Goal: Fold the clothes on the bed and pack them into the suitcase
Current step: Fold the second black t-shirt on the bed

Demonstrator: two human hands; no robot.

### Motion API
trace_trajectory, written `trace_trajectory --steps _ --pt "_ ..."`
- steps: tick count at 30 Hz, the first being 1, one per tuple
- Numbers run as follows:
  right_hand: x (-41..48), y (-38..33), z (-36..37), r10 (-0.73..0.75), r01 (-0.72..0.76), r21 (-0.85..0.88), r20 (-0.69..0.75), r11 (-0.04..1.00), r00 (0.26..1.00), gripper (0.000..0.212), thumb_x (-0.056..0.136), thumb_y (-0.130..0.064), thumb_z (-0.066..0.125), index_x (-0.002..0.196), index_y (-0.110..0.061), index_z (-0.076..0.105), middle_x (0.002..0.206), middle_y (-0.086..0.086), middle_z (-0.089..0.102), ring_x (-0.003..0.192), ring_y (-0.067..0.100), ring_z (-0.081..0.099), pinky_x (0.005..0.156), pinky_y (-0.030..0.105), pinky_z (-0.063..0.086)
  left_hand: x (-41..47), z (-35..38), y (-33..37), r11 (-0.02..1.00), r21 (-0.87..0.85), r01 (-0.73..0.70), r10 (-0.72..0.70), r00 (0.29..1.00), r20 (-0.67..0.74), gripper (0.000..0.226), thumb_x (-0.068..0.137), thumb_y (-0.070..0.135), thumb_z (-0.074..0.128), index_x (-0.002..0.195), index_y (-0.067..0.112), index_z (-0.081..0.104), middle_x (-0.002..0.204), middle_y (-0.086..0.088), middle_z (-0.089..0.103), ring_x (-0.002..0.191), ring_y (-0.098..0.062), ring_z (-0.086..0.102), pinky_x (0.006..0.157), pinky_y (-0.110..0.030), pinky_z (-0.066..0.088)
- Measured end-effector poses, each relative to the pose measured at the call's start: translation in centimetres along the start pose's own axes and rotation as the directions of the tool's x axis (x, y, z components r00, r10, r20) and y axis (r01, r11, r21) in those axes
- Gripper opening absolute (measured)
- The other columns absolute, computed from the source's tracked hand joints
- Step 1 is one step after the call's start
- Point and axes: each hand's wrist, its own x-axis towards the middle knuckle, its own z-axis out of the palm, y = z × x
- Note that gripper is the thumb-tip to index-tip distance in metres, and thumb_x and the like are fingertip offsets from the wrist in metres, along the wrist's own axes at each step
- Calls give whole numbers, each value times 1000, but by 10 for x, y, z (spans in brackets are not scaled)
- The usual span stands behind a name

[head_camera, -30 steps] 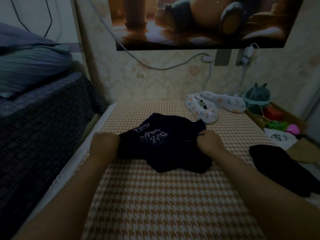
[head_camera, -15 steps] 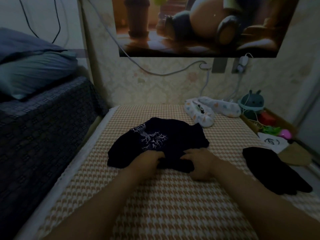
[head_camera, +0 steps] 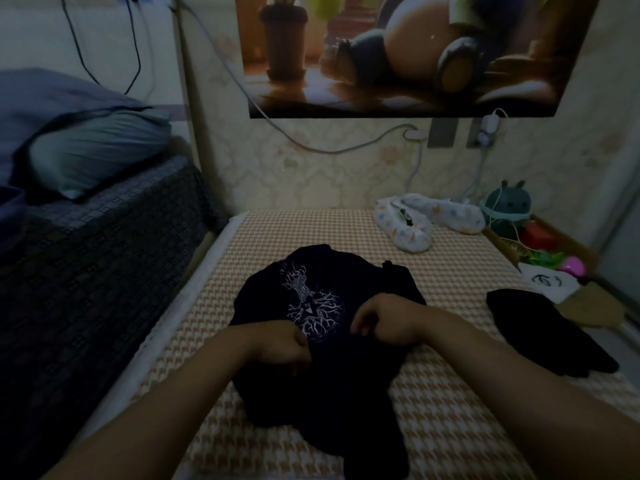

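Black printed T-shirt (head_camera: 311, 299) lies mid-bed (head_camera: 311, 230), long axis running from wall toward the person. Left hand (head_camera: 284, 344) and right hand (head_camera: 388, 320) sit abreast at its middle, fingers curled, bunching cloth. Suitcase out of view.

Fingertips of the left hand (head_camera: 284, 344) and the right hand (head_camera: 388, 320) are buried in the dark shirt (head_camera: 311, 282) they grip; exact hold not visible. Both forearms run off the bottom edge. Wall poster (head_camera: 398, 57) is cut by the top edge. Black garment (head_camera: 540, 327) at right: type indeterminate in dim light.
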Motion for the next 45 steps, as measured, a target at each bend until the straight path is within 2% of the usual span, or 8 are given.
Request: trace_trajectory --steps 3,7,13,24,33,37,41,45 --pt "1 22 -1 7 -13 -415 -16 910 1000 68 77 9 52 124 -40 58 142 -6 41 130 20 43 102 33 44 -5 10 11 986 -41 -161 159 986 -46 42 66 67 72 91 33 66 95 13 69 91 -7 64 88 -30 53" --pt "-6 34 0 109 -42 -422 136 906 985 81 79 -2 67 141 -44 37 157 -7 17 145 21 22 114 38 32 -4 27 41 961 183 -205 177 971 160 59 53 61 84 101 44 54 114 12 51 109 -13 48 94 -38 49" --pt "-17 33 -7 -76 22 -345 -142 938 987 34 86 0 56 107 -22 72 119 -4 64 108 16 59 86 20 45 15 40 44 886 340 -316 315 947 62 26 77 34 76 98 29 63 113 4 50 106 -20 51 90 -37 49" --pt "-60 79 -36 -57 -269 -457 -583 848 811 33 82 -4 59 95 -29 76 108 -1 62 98 25 54 74 30 43 15 17 26 907 -57 -418 402 897 -181 13 93 12 59 96 25 57 89 16 61 83 2 58 78 -16 45" --pt "-49 87 -41 425 -246 381 -514 891 745 35 92 -1 46 116 -9 69 125 12 63 108 29 60 86 30 50 44 43 138 894 -291 -340 416 871 261 25 98 13 53 122 14 59 108 -7 67 88 -11 65 74 -25 56" --pt "-50 83 -46 539 -176 743 -279 646 795 26 93 -22 56 110 -8 71 115 12 66 88 25 63 77 38 52 93 10 137 896 -13 -445 422 858 -293 20 95 9 51 105 19 66 102 1 70 90 -11 65 88 -33 54" --pt "-44 102 -50 372 -261 393 -240 882 897 82 75 -38 81 144 -19 41 136 3 50 115 21 55 84 27 49 150 -14 124 882 314 -352 467 743 -478 38 90 6 52 124 21 58 123 -6 58 112 -25 55 94 -41 48" --pt "-33 121 -52 474 -413 329 -134 849 870 136 60 -44 89 153 -13 -6 149 12 34 128 32 45 98 38 48 192 -20 134 766 610 -202 402 891 -210 77 91 21 59 152 35 15 158 -9 14 141 -34 18 109 -50 34"
